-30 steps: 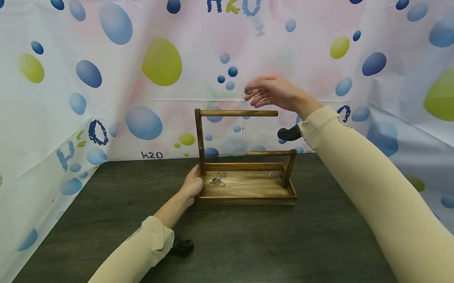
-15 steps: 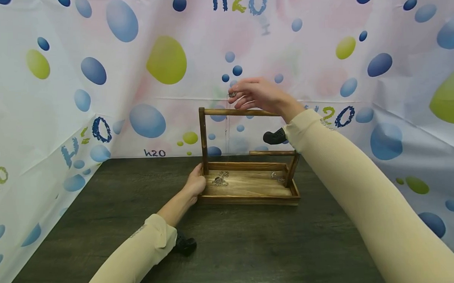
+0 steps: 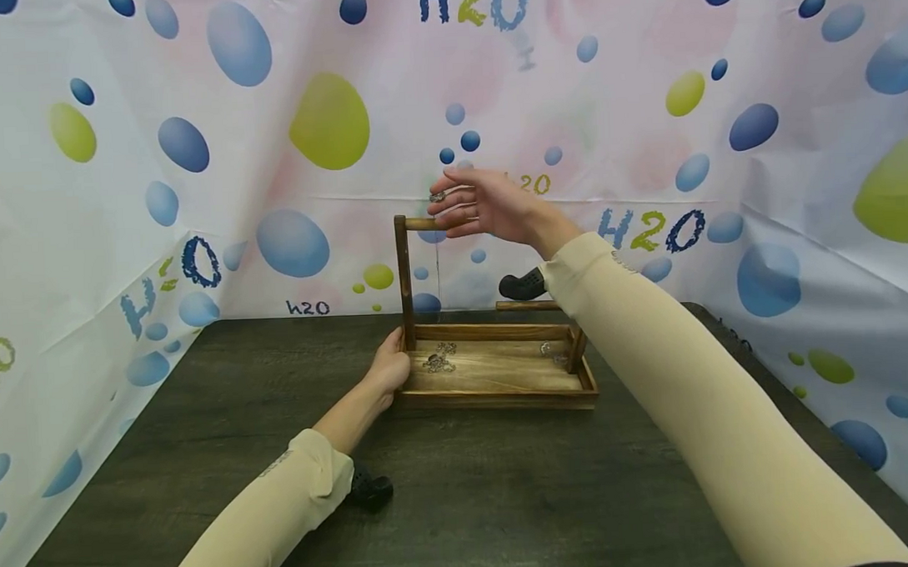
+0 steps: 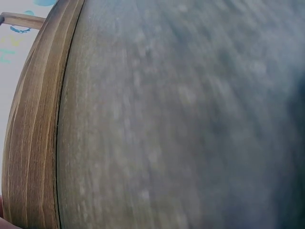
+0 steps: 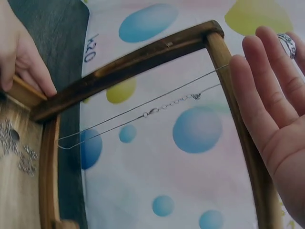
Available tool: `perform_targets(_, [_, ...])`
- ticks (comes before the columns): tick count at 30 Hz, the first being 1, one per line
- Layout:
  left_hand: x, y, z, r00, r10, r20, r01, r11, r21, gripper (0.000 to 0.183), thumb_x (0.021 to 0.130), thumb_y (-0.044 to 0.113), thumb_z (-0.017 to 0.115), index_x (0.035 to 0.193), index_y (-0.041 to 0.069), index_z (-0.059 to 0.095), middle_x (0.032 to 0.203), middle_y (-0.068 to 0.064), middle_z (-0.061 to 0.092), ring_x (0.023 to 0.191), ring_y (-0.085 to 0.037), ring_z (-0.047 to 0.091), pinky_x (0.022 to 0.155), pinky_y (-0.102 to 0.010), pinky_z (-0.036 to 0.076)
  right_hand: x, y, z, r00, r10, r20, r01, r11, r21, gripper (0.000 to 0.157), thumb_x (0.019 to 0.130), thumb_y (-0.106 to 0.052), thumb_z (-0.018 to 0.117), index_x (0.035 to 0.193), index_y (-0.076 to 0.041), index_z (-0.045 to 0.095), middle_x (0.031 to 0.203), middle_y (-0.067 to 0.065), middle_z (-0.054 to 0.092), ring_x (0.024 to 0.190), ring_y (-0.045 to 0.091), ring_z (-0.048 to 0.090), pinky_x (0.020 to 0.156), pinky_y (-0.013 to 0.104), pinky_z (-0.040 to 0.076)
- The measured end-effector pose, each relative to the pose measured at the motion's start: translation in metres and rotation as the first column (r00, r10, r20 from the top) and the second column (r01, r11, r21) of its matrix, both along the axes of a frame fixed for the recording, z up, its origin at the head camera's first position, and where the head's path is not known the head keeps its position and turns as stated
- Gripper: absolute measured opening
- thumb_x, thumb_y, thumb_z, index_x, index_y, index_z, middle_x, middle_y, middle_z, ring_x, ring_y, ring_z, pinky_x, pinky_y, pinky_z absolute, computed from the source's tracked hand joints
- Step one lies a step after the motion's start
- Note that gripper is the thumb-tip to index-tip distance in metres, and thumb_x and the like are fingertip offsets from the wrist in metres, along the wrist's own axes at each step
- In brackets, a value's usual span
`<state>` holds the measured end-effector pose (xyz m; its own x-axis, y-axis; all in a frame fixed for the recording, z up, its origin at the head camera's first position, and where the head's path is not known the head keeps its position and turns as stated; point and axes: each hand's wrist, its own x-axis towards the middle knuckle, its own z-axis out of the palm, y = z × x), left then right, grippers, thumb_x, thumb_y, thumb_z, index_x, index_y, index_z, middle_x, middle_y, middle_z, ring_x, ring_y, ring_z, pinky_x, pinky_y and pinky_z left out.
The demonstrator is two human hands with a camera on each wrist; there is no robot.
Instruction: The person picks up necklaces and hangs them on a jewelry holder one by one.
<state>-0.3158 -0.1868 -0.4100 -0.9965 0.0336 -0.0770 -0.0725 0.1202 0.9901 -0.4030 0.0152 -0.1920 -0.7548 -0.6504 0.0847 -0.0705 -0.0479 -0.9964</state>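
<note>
Clasping a brown wooden tray stand (image 3: 496,400) by its left end with our left hand (image 3: 386,369), we hold our right hand (image 3: 492,205), fingers (image 5: 263,78) straightened, at the upper bar (image 3: 420,224), where a thin silver chain necklace (image 5: 153,111) hangs looped, though whether they pinch it we cannot tell.

"H2O" (image 3: 651,229) and "h2o" (image 3: 308,308) on the dotted backdrop (image 3: 508,106)

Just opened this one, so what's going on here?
A person has both hands at a wooden stand. The left hand grips the left end of its tray base. The right hand is raised at the upper bar, with a thin chain hanging by it; whether the bar bears the chain is unclear. A small metal heap lies in the tray's left part.
</note>
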Motion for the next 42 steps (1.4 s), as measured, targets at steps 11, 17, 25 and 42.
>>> perform_targets(11, [0.001,-0.001,0.002,1.0,-0.007,0.015,0.007,1.0,0.002,0.082,0.082,-0.019,0.024,0.16,-0.002,0.006,0.165,-0.022,0.01,0.152,-0.034,0.006,0.122,-0.046,0.008,0.001,-0.015,-0.021,0.995,0.072,0.071,-0.064,0.991,-0.114,0.059,0.106,-0.041,0.044,0.143,0.005,0.045,0.116,0.017,0.067,0.103,0.03,0.065,0.096,0.049,0.051])
perform_targets(17, [0.0,0.0,0.003,1.0,-0.015,0.019,0.015,1.0,-0.001,0.083,0.081,-0.019,0.024,0.16,-0.002,0.005,0.166,-0.021,0.007,0.153,-0.034,0.004,0.122,-0.046,0.007,0.004,-0.014,-0.031,0.991,0.1,0.084,-0.089,0.989,-0.119,0.055,0.106,-0.042,0.043,0.139,0.001,0.051,0.12,0.016,0.067,0.104,0.03,0.065,0.097,0.049,0.05])
perform_targets(25, [0.001,0.001,-0.002,1.0,-0.012,0.029,0.012,1.0,-0.021,0.083,0.08,-0.019,0.024,0.16,-0.002,0.006,0.166,-0.022,0.008,0.152,-0.034,0.004,0.122,-0.047,0.008,0.007,-0.014,-0.047,0.991,0.105,0.082,-0.099,0.992,-0.078,0.059,0.106,-0.044,0.041,0.143,0.002,0.05,0.122,0.016,0.066,0.105,0.029,0.064,0.097,0.049,0.049])
perform_targets(42, [0.001,-0.001,0.0,1.0,0.004,0.006,-0.004,1.0,-0.023,0.084,0.078,-0.019,0.024,0.159,-0.004,0.007,0.165,-0.024,0.009,0.152,-0.036,0.006,0.122,-0.047,0.008,0.019,-0.012,-0.067,0.979,0.179,0.095,-0.165,0.976,-0.145,0.054,0.104,-0.047,0.04,0.132,-0.003,0.056,0.128,0.02,0.064,0.11,0.034,0.062,0.098,0.048,0.048])
